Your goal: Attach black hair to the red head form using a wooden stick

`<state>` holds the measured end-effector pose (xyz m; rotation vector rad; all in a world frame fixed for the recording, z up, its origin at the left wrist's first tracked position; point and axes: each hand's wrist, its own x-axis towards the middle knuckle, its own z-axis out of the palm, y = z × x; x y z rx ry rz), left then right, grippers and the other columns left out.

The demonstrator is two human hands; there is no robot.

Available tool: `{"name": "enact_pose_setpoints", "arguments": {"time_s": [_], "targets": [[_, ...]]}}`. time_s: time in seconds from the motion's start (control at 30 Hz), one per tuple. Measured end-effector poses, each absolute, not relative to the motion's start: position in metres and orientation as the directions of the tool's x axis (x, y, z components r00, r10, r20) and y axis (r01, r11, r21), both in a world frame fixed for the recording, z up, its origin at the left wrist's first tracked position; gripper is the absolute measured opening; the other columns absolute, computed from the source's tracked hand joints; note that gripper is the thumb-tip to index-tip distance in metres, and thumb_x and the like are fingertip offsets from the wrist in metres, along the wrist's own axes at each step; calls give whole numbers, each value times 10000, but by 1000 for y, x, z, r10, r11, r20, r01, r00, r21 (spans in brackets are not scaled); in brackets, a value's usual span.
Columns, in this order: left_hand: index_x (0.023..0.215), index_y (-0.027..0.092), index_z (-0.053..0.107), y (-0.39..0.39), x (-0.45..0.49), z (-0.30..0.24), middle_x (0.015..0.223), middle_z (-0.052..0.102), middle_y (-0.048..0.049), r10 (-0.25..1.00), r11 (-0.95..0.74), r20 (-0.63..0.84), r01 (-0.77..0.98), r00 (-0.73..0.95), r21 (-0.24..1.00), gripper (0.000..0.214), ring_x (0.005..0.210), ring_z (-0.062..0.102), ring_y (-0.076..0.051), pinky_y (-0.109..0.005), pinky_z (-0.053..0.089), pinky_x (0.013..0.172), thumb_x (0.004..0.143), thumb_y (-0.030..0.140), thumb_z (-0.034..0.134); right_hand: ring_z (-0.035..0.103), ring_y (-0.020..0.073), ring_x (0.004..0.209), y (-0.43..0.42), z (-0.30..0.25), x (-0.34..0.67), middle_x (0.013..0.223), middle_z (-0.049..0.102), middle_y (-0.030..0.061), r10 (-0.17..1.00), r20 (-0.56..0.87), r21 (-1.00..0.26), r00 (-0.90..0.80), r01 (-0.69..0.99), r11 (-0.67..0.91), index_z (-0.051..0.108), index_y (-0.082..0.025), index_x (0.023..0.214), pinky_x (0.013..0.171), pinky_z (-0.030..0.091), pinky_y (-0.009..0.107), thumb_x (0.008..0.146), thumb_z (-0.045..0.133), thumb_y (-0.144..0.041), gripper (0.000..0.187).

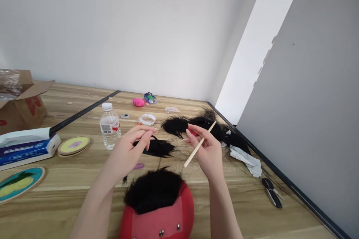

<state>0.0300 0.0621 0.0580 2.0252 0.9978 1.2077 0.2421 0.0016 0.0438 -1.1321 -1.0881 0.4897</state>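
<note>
Two hands hover above the red dome at the near edge of the table. The left hand has its fingertips pinched together, though what they grip is too fine to tell. The right hand is closed on a wooden stick that slants down to the left. Bare wood lies between the hands and the water bottle. To the right, loose black hair, a white cloth and scissors crowd the table's dark-trimmed edge. A plain white wall rises behind, and a grey panel stands to the right.
</note>
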Motion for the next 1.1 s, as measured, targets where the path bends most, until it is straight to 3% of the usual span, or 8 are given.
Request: {"name": "enact_pose_setpoints", "arguments": {"time_s": [0.13,0.3,0.4,0.57,0.7,0.8,0.97,1.1], "targets": [[587,201,506,60,31,58,1212,614,-51,812,-576,475,333,339,746,509,1138,559,-256,-365,466,981,924,576,437,737,206,663,-8,50,221,623,688,-7,832,483,-875,272,189,446,691,-200,1197,720,614,336,831,724,-302,381],[733,223,631,51,35,58,1305,541,-45,708,-686,482,341,515,643,452,1230,484,-259,-454,387,1103,977,512,384,760,203,806,-6,43,202,975,772,59,836,542,-832,89,196,519,700,-226,1187,795,621,336,869,645,-220,323],[807,224,653,47,37,60,1333,512,-44,676,-724,526,334,516,603,423,1254,454,-249,-443,364,1118,1000,463,361,758,223,894,0,39,206,998,778,68,829,533,-842,170,205,499,750,-209,1039,817,618,330,858,647,-222,209],[699,200,582,53,31,60,1316,519,-40,683,-731,597,389,422,561,435,1256,443,-259,-438,333,1088,1002,437,378,757,264,835,3,39,247,846,784,77,788,458,-880,410,337,336,766,-197,869,818,605,397,826,678,-289,135],[744,203,612,62,27,55,1244,550,-60,677,-733,630,426,380,531,407,1215,464,-270,-459,317,1078,995,435,390,732,318,951,3,37,277,963,781,123,737,371,-916,566,353,190,769,-170,978,879,584,488,765,732,-344,278],[792,210,637,64,28,52,1218,551,-58,677,-734,616,431,403,525,392,1195,474,-266,-452,333,1068,995,439,392,715,308,1003,-3,43,275,1092,757,143,710,377,-921,595,324,218,747,-159,1069,868,598,460,755,757,-357,371],[888,234,656,55,35,53,1221,538,-46,671,-741,568,398,476,541,377,1196,459,-256,-443,352,1069,1009,444,367,677,143,520,-18,60,235,1247,702,110,898,330,-941,291,18,339,716,-221,1148,502,603,301,737,807,-338,438],[928,243,656,49,37,54,1227,532,-45,647,-755,541,356,537,551,371,1213,442,-247,-434,364,1074,1022,421,344,759,203,719,-21,58,206,1178,736,60,949,308,-949,68,-50,312,736,-257,1134,682,653,337,790,756,-289,346]]}}
